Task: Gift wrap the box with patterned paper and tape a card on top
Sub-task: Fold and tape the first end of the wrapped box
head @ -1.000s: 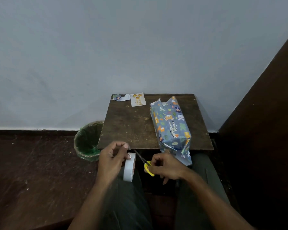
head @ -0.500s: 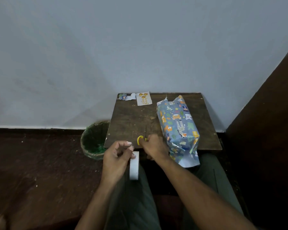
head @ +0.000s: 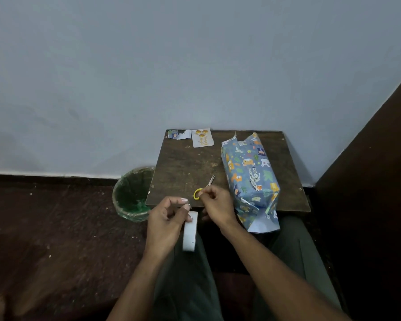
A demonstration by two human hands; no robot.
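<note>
Head view: scissors (head: 205, 187) now lie on the counter (head: 183, 163) left of the wrapped box (head: 250, 177); right hand (head: 214, 203) still touches their yellow handle, left hand (head: 166, 218) keeps gripping the tape roll (head: 190, 231).

The wrapped box (head: 250, 174) wears blue paper printed with orange, white and green animals and leaves. At its 10 o'clock, the card (head: 202, 137) is white with 3 orange-yellow rounds. The scissors (head: 203, 188) have yellow handles and silver blades. The tape roll (head: 190, 231) is white. The table (head: 188, 167) is dark brown; the bin (head: 131, 193) at its 8 o'clock is green.
</note>
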